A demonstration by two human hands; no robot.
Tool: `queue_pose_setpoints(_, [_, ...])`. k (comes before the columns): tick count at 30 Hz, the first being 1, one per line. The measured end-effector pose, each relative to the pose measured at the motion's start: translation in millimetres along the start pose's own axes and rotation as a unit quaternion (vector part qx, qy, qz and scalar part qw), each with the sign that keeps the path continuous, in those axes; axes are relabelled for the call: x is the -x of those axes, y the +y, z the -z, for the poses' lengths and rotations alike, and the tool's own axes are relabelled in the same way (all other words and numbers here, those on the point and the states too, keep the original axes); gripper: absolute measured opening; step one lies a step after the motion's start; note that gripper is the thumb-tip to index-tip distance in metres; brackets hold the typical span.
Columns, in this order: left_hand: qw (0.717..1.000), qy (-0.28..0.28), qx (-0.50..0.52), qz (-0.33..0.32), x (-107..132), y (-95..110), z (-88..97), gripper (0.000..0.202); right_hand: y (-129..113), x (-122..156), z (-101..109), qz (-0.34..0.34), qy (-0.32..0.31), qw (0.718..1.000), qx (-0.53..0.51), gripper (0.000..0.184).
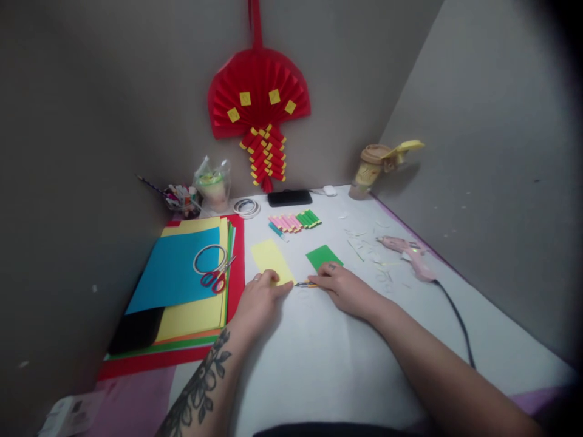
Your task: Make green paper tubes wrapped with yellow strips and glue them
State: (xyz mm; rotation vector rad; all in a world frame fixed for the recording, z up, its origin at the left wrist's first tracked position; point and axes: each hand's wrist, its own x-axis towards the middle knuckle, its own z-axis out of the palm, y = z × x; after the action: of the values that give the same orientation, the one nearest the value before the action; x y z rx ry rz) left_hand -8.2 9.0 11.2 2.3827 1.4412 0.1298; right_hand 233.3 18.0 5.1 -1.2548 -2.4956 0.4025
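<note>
My left hand (pixel 264 292) presses on the lower end of a pale yellow paper strip (pixel 269 255), its fingers curled and one fingertip at the strip's near right corner. My right hand (pixel 340 286) is closed, with its fingertips on a small tool with an orange handle (pixel 311 285). The tool's thin metal end points left towards my left fingertip; its exact kind is hard to make out. Just beyond my right hand lies a green paper piece (pixel 323 256), partly covered by the fingers. Further back sits a row of pink and green paper rolls (pixel 295 221) with yellow ends.
Left, a stack of coloured paper (pixel 182 255) bears red-handled scissors (pixel 218 279) and a tape roll (pixel 195 260). Right, a pink glue gun (pixel 412 256) with a cord lies near paper scraps (pixel 364 246). Behind stand a phone (pixel 289 198), a cup (pixel 368 173) and a red fan decoration (pixel 259 91).
</note>
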Motion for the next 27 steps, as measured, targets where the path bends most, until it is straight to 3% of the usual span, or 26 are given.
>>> queue_pose_setpoints(10, [1.0, 0.006, -0.015, 0.025, -3, 5, 1.8, 0.042, 1, -6, -5, -0.022, 0.001, 1.0, 0.02, 0.036])
queue_pose_setpoints(16, [0.999, 0.024, 0.026, 0.02, -6, 0, 4.9, 0.035, 0, -6, -5, -0.026, 0.007, 0.999, 0.02, 0.035])
queue_pose_setpoints(27, [0.999, -0.021, 0.024, -0.009, -5, -7, 13.5, 0.038, -4, -5, -4, -0.008, 0.003, 1.0, 0.014, 0.036])
